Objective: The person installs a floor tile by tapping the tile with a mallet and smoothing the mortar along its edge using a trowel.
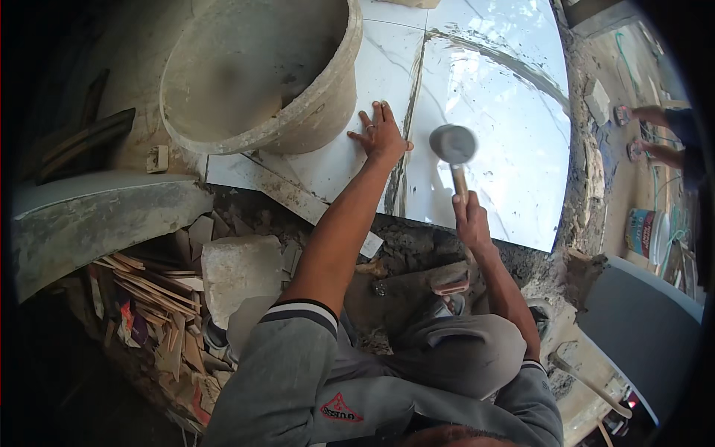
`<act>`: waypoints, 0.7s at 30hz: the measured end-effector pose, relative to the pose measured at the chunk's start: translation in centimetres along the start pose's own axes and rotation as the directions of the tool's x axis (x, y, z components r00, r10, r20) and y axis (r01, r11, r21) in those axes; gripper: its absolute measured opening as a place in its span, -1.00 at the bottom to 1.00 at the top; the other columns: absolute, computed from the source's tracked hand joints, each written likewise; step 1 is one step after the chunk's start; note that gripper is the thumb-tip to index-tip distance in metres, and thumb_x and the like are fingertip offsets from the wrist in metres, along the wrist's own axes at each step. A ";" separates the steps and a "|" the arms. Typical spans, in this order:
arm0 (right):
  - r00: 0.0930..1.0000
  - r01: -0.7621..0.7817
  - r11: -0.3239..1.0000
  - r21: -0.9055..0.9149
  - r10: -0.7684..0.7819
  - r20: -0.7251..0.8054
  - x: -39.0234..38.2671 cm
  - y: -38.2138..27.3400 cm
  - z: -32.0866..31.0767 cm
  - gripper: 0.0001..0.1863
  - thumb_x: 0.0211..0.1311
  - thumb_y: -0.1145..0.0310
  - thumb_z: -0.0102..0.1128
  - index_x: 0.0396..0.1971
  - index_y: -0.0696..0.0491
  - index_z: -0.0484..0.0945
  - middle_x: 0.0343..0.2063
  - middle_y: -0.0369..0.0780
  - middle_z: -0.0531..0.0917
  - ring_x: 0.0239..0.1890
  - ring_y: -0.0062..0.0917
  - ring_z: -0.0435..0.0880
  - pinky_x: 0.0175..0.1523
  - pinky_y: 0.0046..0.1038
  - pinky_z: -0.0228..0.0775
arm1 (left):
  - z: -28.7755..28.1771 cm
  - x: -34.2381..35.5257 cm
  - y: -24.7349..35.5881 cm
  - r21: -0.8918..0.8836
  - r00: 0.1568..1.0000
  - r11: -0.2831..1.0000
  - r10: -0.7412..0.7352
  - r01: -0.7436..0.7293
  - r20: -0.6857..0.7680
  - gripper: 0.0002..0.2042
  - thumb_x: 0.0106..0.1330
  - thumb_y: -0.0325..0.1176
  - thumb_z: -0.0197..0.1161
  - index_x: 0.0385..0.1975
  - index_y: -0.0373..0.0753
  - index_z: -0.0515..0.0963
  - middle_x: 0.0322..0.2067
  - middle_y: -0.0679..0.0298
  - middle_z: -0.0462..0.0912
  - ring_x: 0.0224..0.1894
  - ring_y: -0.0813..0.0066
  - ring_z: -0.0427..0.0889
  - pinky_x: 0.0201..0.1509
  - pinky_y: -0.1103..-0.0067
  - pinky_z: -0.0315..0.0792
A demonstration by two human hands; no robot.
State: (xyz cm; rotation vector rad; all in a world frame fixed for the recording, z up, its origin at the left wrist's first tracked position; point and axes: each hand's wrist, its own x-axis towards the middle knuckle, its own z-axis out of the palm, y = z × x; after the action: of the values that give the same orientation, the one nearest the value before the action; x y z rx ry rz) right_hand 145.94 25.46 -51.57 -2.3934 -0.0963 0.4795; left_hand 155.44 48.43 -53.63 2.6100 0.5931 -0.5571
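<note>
My left hand (381, 138) rests with fingers spread on a white marble-look tile (320, 182), left of a seam smeared with grey grout and beside a large mortar-crusted tub (299, 127). My right hand (471, 220) grips the wooden handle of a mallet (453, 143), whose round head is blurred over the right-hand tile (514, 186). Streaks of grout cross the tiles near the far seam.
Broken tile pieces (153, 298) and a pale block (240, 279) lie below left. Rubble and a trowel (449, 289) are near my knee. A curved concrete edge (112, 223) runs left. At right are a bucket (646, 235), a dark panel (640, 335) and another person's legs (655, 130).
</note>
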 end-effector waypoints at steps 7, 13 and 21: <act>0.881 0.434 0.901 0.004 -0.424 -0.211 -1.7 1.2 -0.7 -0.66 0.34 0.19 -0.09 -0.16 0.20 0.30 -0.67 -0.08 0.50 -0.64 -0.12 0.47 -0.50 -0.28 0.28 | -0.5 -0.4 0.7 0.005 1.000 1.000 -0.007 0.006 0.019 0.06 -0.11 -0.05 0.45 0.35 -0.14 -0.15 0.38 0.30 -0.19 0.40 0.04 -0.18 0.27 -0.18 -0.12; 0.959 0.254 0.922 0.291 -0.202 -0.200 -1.7 -4.8 -1.9 -0.59 0.34 0.09 -0.11 -0.18 0.21 0.27 -0.62 0.03 0.49 -0.60 -0.06 0.50 -0.47 -0.22 0.27 | -0.7 0.3 -0.7 0.014 0.999 1.000 -0.005 0.006 -0.032 0.07 -0.13 -0.04 0.45 0.35 -0.15 -0.13 0.39 0.29 -0.17 0.39 0.02 -0.17 0.25 -0.21 -0.12; 0.997 0.077 0.957 0.279 -0.067 -0.049 -0.8 -5.1 -2.0 -0.58 0.34 0.05 -0.10 -0.24 0.18 0.27 -0.71 -0.05 0.48 -0.66 -0.18 0.51 -0.56 -0.27 0.24 | -0.8 0.5 -1.0 0.024 1.000 1.000 -0.018 0.019 -0.023 0.06 -0.11 -0.05 0.44 0.35 -0.14 -0.15 0.39 0.29 -0.18 0.39 0.01 -0.18 0.26 -0.20 -0.12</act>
State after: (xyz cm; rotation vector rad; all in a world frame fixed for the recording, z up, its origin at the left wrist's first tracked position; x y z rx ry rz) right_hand 146.23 27.97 -46.61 -2.1121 -0.0914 0.3846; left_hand 155.62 49.78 -53.46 2.6396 0.6218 -0.5451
